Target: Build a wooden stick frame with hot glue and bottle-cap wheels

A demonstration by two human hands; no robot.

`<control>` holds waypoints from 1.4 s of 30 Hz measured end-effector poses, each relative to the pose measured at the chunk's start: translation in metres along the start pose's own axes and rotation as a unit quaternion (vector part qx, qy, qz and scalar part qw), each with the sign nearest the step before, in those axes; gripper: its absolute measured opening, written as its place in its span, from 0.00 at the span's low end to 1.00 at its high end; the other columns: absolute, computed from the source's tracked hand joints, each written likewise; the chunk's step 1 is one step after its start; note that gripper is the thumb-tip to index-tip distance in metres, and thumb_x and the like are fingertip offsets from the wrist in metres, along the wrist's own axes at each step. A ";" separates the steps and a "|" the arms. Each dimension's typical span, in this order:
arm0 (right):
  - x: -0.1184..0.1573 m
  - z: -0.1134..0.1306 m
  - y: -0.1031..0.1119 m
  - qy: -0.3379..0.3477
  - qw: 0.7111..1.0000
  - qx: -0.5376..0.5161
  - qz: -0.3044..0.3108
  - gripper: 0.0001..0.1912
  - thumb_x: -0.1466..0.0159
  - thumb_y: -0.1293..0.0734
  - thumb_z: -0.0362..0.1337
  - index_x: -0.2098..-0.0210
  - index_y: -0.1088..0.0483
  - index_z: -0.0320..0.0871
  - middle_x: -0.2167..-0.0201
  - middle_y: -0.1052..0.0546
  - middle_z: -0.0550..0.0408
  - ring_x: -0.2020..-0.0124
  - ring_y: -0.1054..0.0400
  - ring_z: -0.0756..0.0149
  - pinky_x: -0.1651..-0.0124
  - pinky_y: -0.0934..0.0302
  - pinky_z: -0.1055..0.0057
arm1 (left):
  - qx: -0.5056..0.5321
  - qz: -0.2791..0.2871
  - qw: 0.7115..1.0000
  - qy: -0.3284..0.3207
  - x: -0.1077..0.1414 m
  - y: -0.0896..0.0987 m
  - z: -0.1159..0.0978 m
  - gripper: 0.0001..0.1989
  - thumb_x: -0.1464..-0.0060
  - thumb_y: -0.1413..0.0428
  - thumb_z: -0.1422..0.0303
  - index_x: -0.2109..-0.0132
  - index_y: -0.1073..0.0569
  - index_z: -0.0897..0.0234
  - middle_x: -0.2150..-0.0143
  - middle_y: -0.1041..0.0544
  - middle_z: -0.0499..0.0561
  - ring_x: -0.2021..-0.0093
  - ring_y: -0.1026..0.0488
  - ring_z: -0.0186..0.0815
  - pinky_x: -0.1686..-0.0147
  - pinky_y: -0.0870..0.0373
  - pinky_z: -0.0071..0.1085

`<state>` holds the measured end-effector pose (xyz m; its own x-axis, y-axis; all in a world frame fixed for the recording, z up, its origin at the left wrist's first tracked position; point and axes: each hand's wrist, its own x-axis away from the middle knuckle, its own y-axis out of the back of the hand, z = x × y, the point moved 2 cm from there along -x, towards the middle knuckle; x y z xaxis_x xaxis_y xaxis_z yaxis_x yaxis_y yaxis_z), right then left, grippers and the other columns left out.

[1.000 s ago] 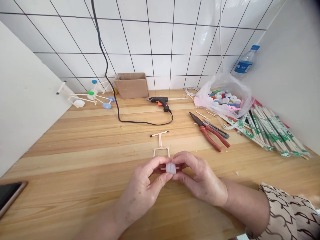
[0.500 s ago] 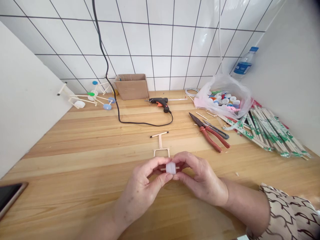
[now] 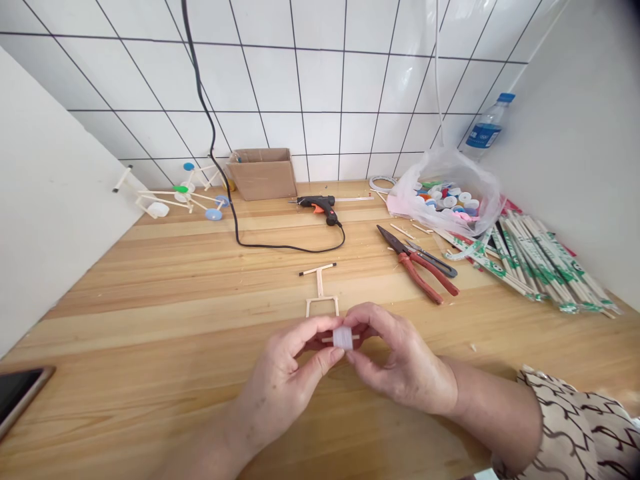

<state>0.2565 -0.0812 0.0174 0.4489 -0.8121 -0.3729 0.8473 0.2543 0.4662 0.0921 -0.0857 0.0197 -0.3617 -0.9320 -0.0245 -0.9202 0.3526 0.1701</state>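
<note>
Between my two hands is a small whitish bottle-cap piece [image 3: 343, 337], with a thin stick poking out at both sides. My left hand [image 3: 295, 363] pinches it from the left between thumb and fingers. My right hand [image 3: 400, 357] grips it from the right, fingertips at its upper edge and thumb near its lower edge. Just beyond the fingers lies a small wooden stick frame [image 3: 321, 283] with a dark-tipped crossbar; its near end is hidden behind my hands.
A glue gun [image 3: 320, 205] with black cable, pliers [image 3: 415, 263], a cardboard box [image 3: 264, 175], a bag of caps [image 3: 400, 193], wrapped sticks [image 3: 545, 267], stick-and-cap models [image 3: 183, 193], a water bottle [image 3: 485, 132] and a phone [image 3: 20, 393] surround the work area.
The view has shifted very slightly. The right thumb has eased a little away from the lower edge of the whitish piece; otherwise both hands keep nearly the same pose.
</note>
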 end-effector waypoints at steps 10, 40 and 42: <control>-0.001 0.001 0.001 0.008 0.999 -0.031 0.013 0.14 0.45 0.36 0.23 0.59 0.37 0.39 0.63 0.26 0.48 0.65 0.29 0.66 0.64 0.32 0.69 | -0.059 -0.012 0.997 -0.054 0.003 0.002 -0.002 0.11 0.45 0.46 0.74 0.54 0.26 0.66 0.56 0.19 0.52 0.58 0.22 0.34 0.57 0.26 0.23; 0.001 -0.001 0.004 0.018 1.000 0.002 -0.016 0.12 0.39 0.34 0.29 0.56 0.34 0.43 0.61 0.23 0.50 0.61 0.27 0.64 0.58 0.31 0.67 | 0.006 -0.077 0.997 -0.022 0.002 0.000 0.002 0.11 0.48 0.42 0.73 0.56 0.24 0.62 0.59 0.18 0.49 0.61 0.21 0.35 0.59 0.24 0.26; 0.001 -0.002 0.004 0.020 1.000 -0.001 -0.019 0.13 0.39 0.33 0.28 0.55 0.35 0.42 0.62 0.23 0.51 0.62 0.27 0.65 0.59 0.31 0.69 | 0.030 -0.067 0.997 -0.008 0.001 0.000 0.001 0.10 0.48 0.42 0.74 0.57 0.23 0.61 0.59 0.18 0.47 0.61 0.21 0.34 0.60 0.24 0.24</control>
<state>0.2610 -0.0805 0.0175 0.4276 -0.7992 -0.4224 0.8642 0.2244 0.4503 0.0916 -0.0861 0.0191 -0.2370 -0.9697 -0.0598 -0.9675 0.2300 0.1053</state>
